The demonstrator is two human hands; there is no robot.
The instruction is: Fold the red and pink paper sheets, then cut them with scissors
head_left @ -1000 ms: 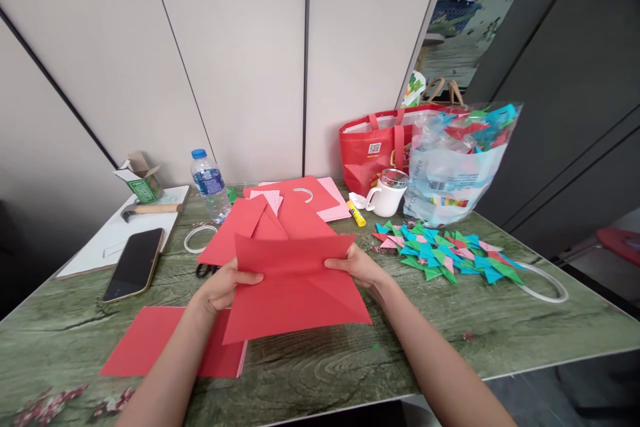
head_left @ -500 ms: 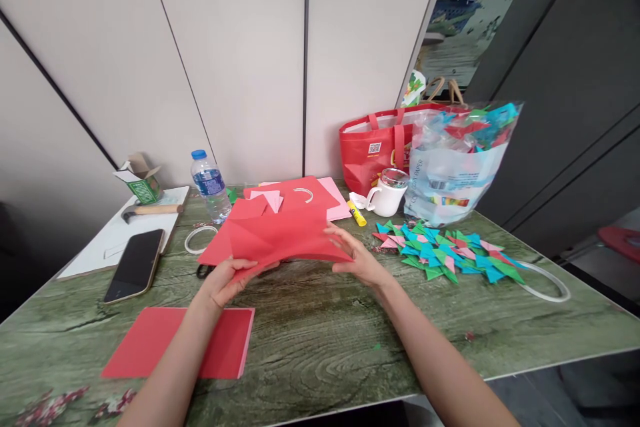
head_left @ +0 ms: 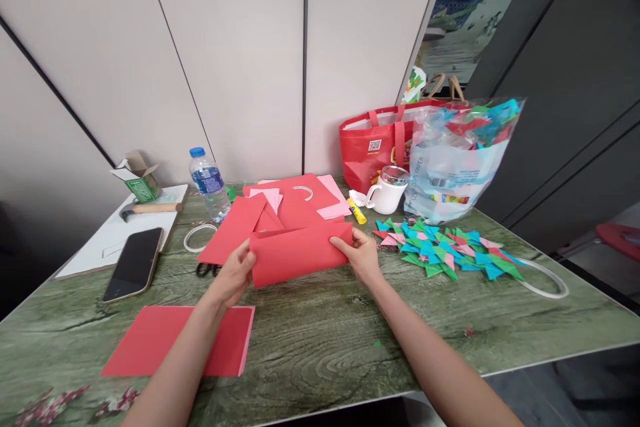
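A sheet of red paper (head_left: 300,255), bent over along its length, is held up above the table between both hands. My left hand (head_left: 239,271) pinches its left end, and my right hand (head_left: 361,253) grips the right end with the thumb on the near face. Behind it lie more red sheets (head_left: 233,227), small pink paper pieces (head_left: 273,197) and a white curved strip (head_left: 304,192). Partly under my left forearm is a stack of red and pink paper (head_left: 145,340). Black scissor handles (head_left: 204,270) show just left of the held sheet.
At left are a phone (head_left: 134,263), a hammer (head_left: 150,209), a green box (head_left: 140,177), a water bottle (head_left: 209,183) and a white ring (head_left: 200,237). At right stand a mug (head_left: 389,191), red bag (head_left: 363,157), plastic bag (head_left: 455,177), glue stick (head_left: 357,211) and folded paper pieces (head_left: 435,247).
The red sheet has come nearer and lower, and its near face now hangs as a bent-over flap. My right hand has shifted its hold, thumb now on the front.
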